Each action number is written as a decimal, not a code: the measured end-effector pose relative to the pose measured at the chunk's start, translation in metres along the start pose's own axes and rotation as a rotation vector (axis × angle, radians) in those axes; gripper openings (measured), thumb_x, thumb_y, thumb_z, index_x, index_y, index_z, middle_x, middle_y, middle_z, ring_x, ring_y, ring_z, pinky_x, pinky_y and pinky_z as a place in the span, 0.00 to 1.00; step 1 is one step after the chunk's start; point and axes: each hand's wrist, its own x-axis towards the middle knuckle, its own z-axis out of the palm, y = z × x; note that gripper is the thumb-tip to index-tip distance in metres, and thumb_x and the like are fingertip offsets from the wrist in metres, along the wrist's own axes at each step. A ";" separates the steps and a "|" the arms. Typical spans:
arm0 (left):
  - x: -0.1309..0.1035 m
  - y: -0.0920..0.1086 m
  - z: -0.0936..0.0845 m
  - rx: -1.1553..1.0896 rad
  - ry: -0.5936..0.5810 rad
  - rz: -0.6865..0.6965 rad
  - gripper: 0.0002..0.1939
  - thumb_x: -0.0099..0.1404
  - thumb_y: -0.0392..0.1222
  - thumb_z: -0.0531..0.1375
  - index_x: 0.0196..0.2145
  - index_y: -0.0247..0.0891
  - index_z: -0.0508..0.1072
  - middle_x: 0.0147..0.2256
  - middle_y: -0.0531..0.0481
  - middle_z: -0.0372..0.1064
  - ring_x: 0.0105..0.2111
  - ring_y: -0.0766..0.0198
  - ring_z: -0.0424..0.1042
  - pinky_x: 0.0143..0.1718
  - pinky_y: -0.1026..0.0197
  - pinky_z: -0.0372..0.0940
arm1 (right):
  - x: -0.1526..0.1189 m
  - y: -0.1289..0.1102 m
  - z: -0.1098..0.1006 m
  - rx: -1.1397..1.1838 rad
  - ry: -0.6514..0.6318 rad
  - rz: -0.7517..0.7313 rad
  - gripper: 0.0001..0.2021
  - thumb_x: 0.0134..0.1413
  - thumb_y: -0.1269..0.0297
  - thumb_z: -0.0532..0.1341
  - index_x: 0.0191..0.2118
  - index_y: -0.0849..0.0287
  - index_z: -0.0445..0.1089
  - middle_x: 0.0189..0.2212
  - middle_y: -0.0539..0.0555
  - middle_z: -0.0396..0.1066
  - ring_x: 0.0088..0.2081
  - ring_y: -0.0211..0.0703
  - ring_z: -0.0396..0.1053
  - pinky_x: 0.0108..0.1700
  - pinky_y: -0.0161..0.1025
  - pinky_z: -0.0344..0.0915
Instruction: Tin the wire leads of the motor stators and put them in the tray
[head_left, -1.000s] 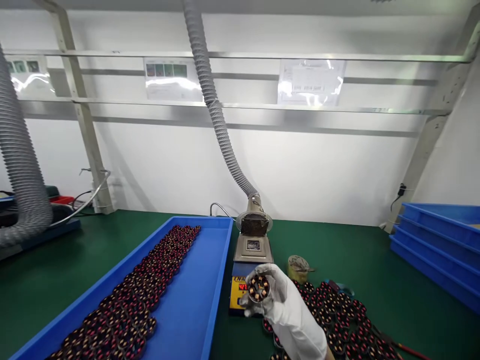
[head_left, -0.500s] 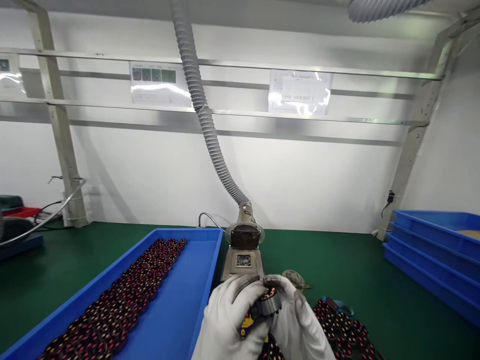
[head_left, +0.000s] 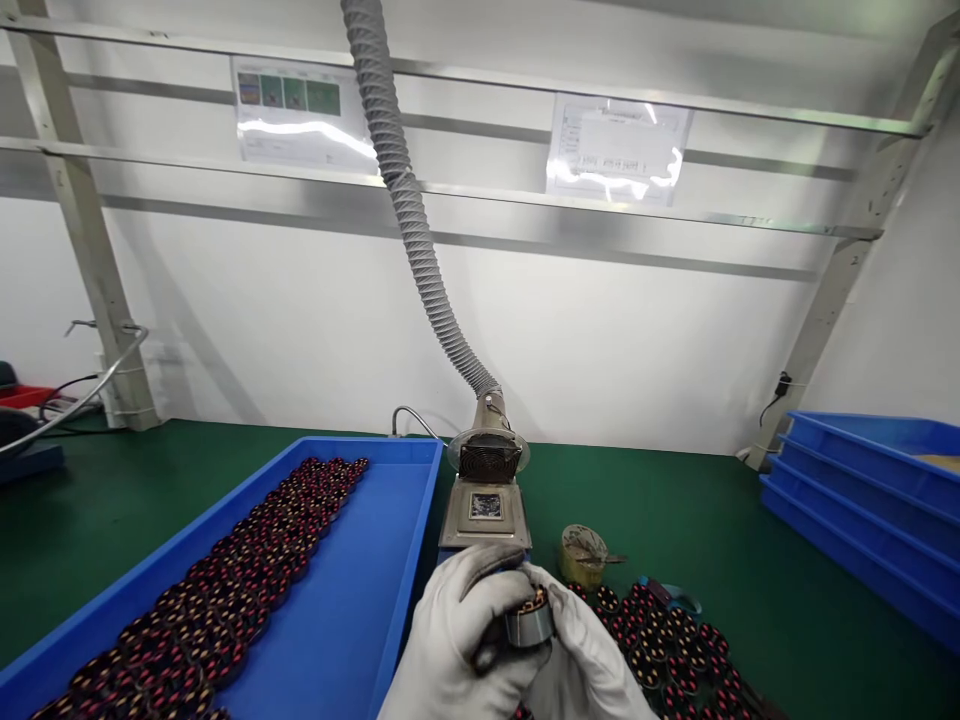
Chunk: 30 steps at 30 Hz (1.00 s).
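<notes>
My left hand (head_left: 457,635), in a white glove with dark-stained fingertips, is closed around a small round motor stator (head_left: 531,622). The stator has a grey metal rim, and copper-coloured windings show at its top. From the other side, my gloved right hand (head_left: 589,645) grips the same stator between thumb and fingers. Both hands are low in the middle of the view, just in front of a metal solder pot (head_left: 486,510) with a square, shiny grey opening. My left palm's inside is hidden.
To the left, a long blue tray (head_left: 330,620) holds rows of dark round parts with red and cream spots. More such parts (head_left: 675,650) lie at right, near a small tin (head_left: 583,555). Blue stacked trays (head_left: 862,510) stand far right. A grey hose (head_left: 420,250) hangs above a hood.
The view has tilted and shifted slightly. The stator has turned a little in my fingers. A yellow-and-black item seen earlier under my left fingers no longer shows. The tin now shows more fully.
</notes>
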 end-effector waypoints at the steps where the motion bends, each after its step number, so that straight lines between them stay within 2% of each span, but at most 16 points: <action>1: 0.000 0.000 0.001 0.010 0.007 0.006 0.11 0.62 0.45 0.55 0.44 0.44 0.64 0.45 0.45 0.66 0.46 0.58 0.66 0.44 0.57 0.65 | 0.000 0.001 0.000 -0.001 0.000 0.000 0.18 0.42 0.48 0.64 0.35 0.57 0.73 0.33 0.58 0.73 0.40 0.52 0.70 0.47 0.51 0.64; 4: -0.002 0.000 0.003 0.043 0.022 0.022 0.13 0.63 0.47 0.55 0.45 0.43 0.63 0.45 0.45 0.66 0.46 0.58 0.66 0.44 0.57 0.64 | 0.000 -0.001 -0.001 -0.029 0.021 -0.009 0.19 0.41 0.49 0.64 0.36 0.57 0.72 0.33 0.58 0.72 0.40 0.53 0.70 0.46 0.51 0.64; 7: -0.003 -0.001 0.004 -0.023 -0.014 -0.031 0.13 0.64 0.49 0.53 0.45 0.43 0.63 0.45 0.46 0.67 0.46 0.60 0.66 0.44 0.59 0.64 | -0.002 -0.006 -0.004 -0.048 0.052 -0.016 0.17 0.43 0.50 0.64 0.35 0.58 0.72 0.33 0.58 0.72 0.40 0.51 0.70 0.47 0.49 0.63; 10: -0.002 -0.003 0.003 0.012 -0.050 0.022 0.16 0.67 0.53 0.48 0.46 0.43 0.62 0.46 0.46 0.67 0.48 0.61 0.65 0.46 0.60 0.62 | -0.009 -0.016 -0.006 -0.074 0.049 -0.040 0.18 0.36 0.54 0.69 0.36 0.55 0.71 0.36 0.56 0.71 0.39 0.48 0.69 0.44 0.44 0.65; 12: 0.000 -0.003 0.000 0.058 -0.077 0.103 0.19 0.67 0.55 0.44 0.47 0.42 0.61 0.45 0.45 0.67 0.47 0.61 0.66 0.45 0.60 0.62 | -0.014 -0.022 -0.007 -0.194 0.027 -0.114 0.16 0.36 0.58 0.70 0.35 0.53 0.72 0.35 0.53 0.69 0.38 0.45 0.68 0.40 0.39 0.66; 14: 0.002 -0.002 -0.003 0.092 -0.111 0.162 0.19 0.68 0.54 0.42 0.47 0.40 0.60 0.43 0.45 0.68 0.46 0.61 0.66 0.45 0.60 0.62 | -0.018 -0.025 -0.008 -0.353 0.011 -0.217 0.09 0.41 0.61 0.68 0.32 0.52 0.73 0.32 0.52 0.67 0.36 0.42 0.67 0.37 0.36 0.66; 17: 0.003 0.001 -0.007 0.189 -0.138 0.227 0.15 0.67 0.49 0.47 0.46 0.38 0.62 0.43 0.46 0.70 0.45 0.60 0.67 0.44 0.58 0.62 | -0.018 -0.023 -0.008 -0.486 0.058 -0.375 0.02 0.46 0.63 0.65 0.29 0.52 0.73 0.29 0.52 0.66 0.34 0.43 0.67 0.36 0.38 0.65; 19: 0.002 0.003 -0.009 0.260 -0.139 0.232 0.13 0.66 0.46 0.50 0.45 0.38 0.64 0.44 0.48 0.70 0.46 0.59 0.66 0.45 0.57 0.60 | -0.016 -0.019 -0.009 -0.451 0.114 -0.434 0.03 0.47 0.63 0.65 0.26 0.52 0.73 0.26 0.51 0.65 0.33 0.42 0.67 0.37 0.38 0.65; 22: -0.001 0.003 -0.010 0.320 -0.112 0.222 0.11 0.62 0.42 0.55 0.43 0.40 0.66 0.44 0.51 0.70 0.46 0.59 0.66 0.47 0.56 0.58 | -0.013 -0.018 -0.017 -0.146 0.191 -0.355 0.05 0.48 0.59 0.63 0.26 0.50 0.73 0.25 0.49 0.67 0.32 0.40 0.68 0.38 0.38 0.66; 24: -0.002 0.001 -0.010 0.358 -0.101 0.248 0.12 0.59 0.40 0.58 0.42 0.40 0.66 0.44 0.51 0.71 0.46 0.58 0.66 0.46 0.56 0.57 | -0.011 -0.018 -0.022 0.042 0.255 -0.316 0.05 0.48 0.56 0.63 0.28 0.49 0.73 0.29 0.49 0.70 0.35 0.42 0.69 0.42 0.41 0.67; 27: -0.003 -0.004 -0.009 0.411 -0.079 0.262 0.13 0.57 0.39 0.58 0.42 0.38 0.67 0.43 0.48 0.71 0.45 0.56 0.66 0.46 0.54 0.57 | -0.010 -0.014 -0.021 0.063 0.253 -0.271 0.11 0.39 0.56 0.68 0.32 0.51 0.73 0.33 0.52 0.73 0.38 0.46 0.70 0.45 0.44 0.66; 30: -0.004 -0.006 -0.008 0.397 -0.049 0.257 0.15 0.59 0.38 0.56 0.45 0.36 0.65 0.44 0.43 0.69 0.46 0.55 0.66 0.45 0.53 0.59 | -0.008 -0.003 -0.008 0.011 0.163 -0.075 0.20 0.33 0.58 0.71 0.37 0.56 0.71 0.35 0.57 0.74 0.36 0.48 0.71 0.42 0.45 0.67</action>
